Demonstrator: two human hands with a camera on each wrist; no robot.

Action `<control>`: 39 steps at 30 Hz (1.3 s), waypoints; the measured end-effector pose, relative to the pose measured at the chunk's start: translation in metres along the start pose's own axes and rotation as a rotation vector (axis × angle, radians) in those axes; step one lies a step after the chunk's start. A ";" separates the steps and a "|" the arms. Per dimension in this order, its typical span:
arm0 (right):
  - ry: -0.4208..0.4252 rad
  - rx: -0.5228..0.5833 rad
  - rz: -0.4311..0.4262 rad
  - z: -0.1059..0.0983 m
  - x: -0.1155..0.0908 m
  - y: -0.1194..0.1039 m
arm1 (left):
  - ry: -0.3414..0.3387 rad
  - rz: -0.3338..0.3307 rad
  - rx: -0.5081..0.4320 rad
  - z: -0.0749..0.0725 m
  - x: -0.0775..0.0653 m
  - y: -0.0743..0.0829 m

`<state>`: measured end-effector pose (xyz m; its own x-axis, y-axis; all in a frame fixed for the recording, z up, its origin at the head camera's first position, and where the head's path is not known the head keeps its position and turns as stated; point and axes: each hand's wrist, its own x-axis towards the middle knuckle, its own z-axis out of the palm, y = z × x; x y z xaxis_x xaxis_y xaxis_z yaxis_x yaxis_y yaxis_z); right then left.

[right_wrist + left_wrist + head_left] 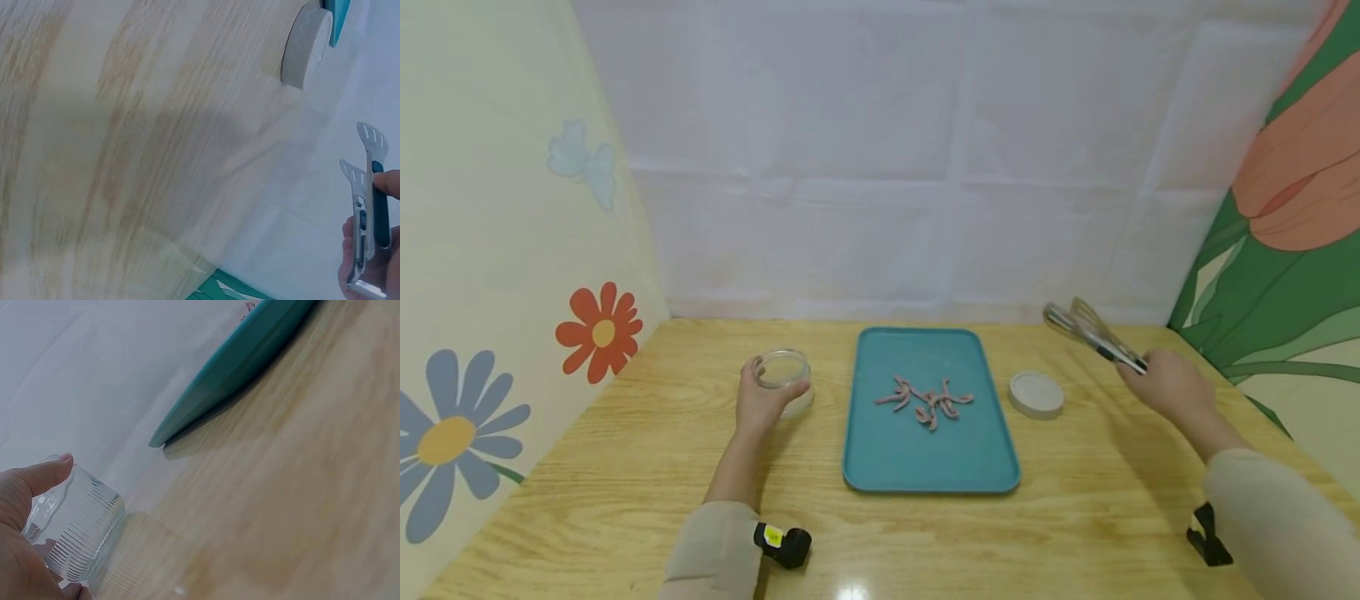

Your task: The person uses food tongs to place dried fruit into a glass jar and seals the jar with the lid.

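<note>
My left hand (762, 398) grips a clear glass jar (797, 400) by its side, thumb near the rim; ribbed glass shows in the left wrist view, where the jar (84, 528) meets the wooden table. In my right hand (1172, 387) is a pair of metal tongs (1093, 335) with dark grip strips, held above the table at the right. Their slotted ends (374, 139) stand apart with nothing between them. Several pinkish, worm-like strips (934, 402) lie in the middle of a teal tray (932, 462) between the hands.
A round whitish lid or shallow dish (1036, 395) sits just right of the tray, on the wooden table (805, 508). White cloth (850, 167) hangs behind the table. Panels painted with flowers (598, 333) stand at both sides.
</note>
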<state>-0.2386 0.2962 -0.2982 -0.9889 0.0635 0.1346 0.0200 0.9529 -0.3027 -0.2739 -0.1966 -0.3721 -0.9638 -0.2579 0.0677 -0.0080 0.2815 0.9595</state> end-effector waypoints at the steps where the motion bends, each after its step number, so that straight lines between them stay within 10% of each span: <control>1: 0.002 -0.002 -0.008 -0.001 0.000 -0.002 | 0.000 0.001 -0.003 0.000 0.000 0.000; 39: 0.067 0.037 -0.334 0.027 -0.034 -0.079 | 0.022 0.011 -0.041 0.003 0.000 0.000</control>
<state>-0.2105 0.2105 -0.3048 -0.9279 -0.2299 0.2935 -0.3100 0.9131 -0.2650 -0.2744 -0.1939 -0.3729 -0.9577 -0.2754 0.0838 0.0138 0.2467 0.9690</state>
